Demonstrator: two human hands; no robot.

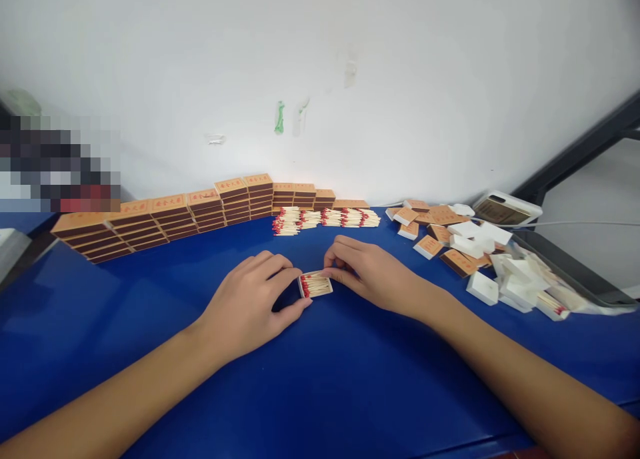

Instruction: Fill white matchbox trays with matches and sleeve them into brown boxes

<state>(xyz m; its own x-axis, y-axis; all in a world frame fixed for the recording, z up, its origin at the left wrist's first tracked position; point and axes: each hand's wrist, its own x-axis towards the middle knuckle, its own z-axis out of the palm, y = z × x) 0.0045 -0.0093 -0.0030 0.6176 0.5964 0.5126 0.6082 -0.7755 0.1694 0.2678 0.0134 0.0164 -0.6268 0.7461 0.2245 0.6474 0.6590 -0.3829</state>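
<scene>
A small open matchbox tray filled with red-tipped matches lies on the blue table. My left hand curls round the tray's left end, thumb and fingers pinching it. My right hand grips the tray's right end with bent fingers. Beyond the hands, loose matches lie in rows. Stacks of closed orange matchboxes line the wall at the left.
A heap of orange sleeves and white empty trays lies at the right, with a few matches among them. A phone and a dark flat device sit at the far right. White wall behind.
</scene>
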